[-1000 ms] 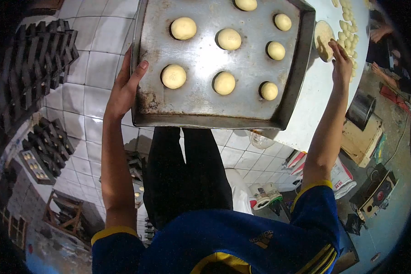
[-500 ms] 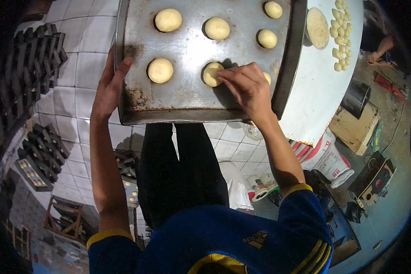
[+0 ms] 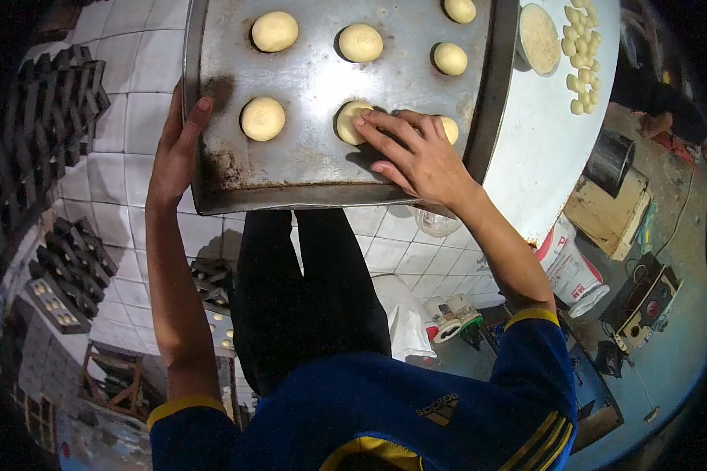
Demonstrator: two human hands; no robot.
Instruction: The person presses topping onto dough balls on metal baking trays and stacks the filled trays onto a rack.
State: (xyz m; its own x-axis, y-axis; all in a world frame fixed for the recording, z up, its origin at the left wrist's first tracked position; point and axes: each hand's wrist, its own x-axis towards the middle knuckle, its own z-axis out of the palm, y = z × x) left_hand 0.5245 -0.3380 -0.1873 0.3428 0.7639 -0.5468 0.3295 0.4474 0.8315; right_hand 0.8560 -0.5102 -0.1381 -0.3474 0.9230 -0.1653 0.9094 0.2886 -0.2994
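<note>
A worn metal baking tray [image 3: 291,169] holds several round, pale yellow dough balls, spaced apart. My left hand [image 3: 179,153] grips the tray's left side, thumb over the rim. Over the lower part of the tray, my right hand [image 3: 416,153] has its fingers stretched and spread. Its fingertips touch the lower middle dough ball [image 3: 347,124], covering part of it. Another dough ball [image 3: 449,128] is partly hidden behind that hand. To the left lies a dough ball [image 3: 263,119] with a faint mark on top.
Right of the tray, a white table [image 3: 538,129] bears a bowl of pale crumbs [image 3: 540,41] and several small dough pieces [image 3: 580,59]. Dark stacked racks [image 3: 47,118] stand at the left. Below the table are a printed sack [image 3: 569,271] and a dark pot [image 3: 609,161].
My right hand has gone from pinched fingers at the lower middle dough ball to spread fingers resting on it. The tray and my left hand appear slightly further left in view.
</note>
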